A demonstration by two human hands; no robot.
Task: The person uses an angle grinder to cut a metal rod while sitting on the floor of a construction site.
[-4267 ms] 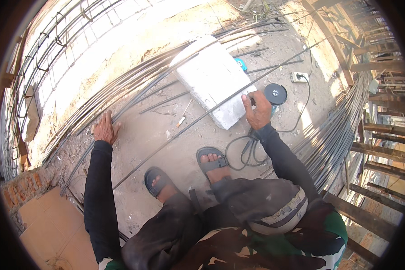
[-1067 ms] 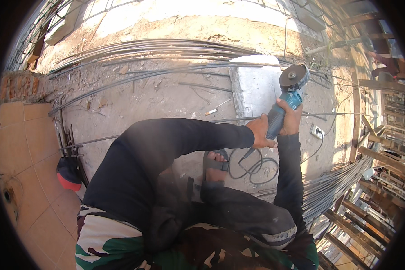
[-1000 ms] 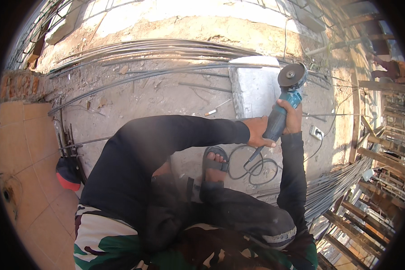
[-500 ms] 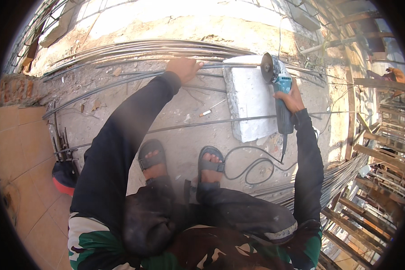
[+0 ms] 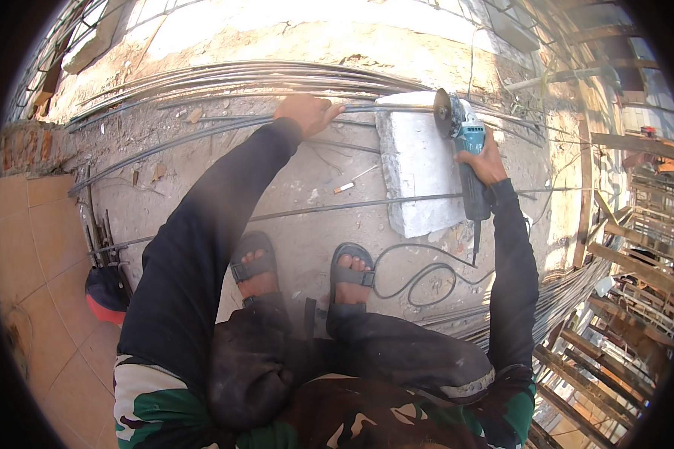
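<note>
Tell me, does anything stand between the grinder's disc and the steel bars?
Nothing visible does. The disc of the grinder, in the right hand, appears close by the steel bars over the white block; whether it touches them, I can't tell.

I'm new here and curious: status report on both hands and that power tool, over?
Right hand grips angle grinder, disc beside steel bars over white block, contact unclear. Left hand on the same bars. Cord looped on ground beside right sandal.

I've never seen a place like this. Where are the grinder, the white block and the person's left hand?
Grinder (image 5: 473, 191): head view, on its dark body.
White block (image 5: 418, 165): head view, on its upper face.
Left hand (image 5: 304, 114): head view, on its back.
</note>
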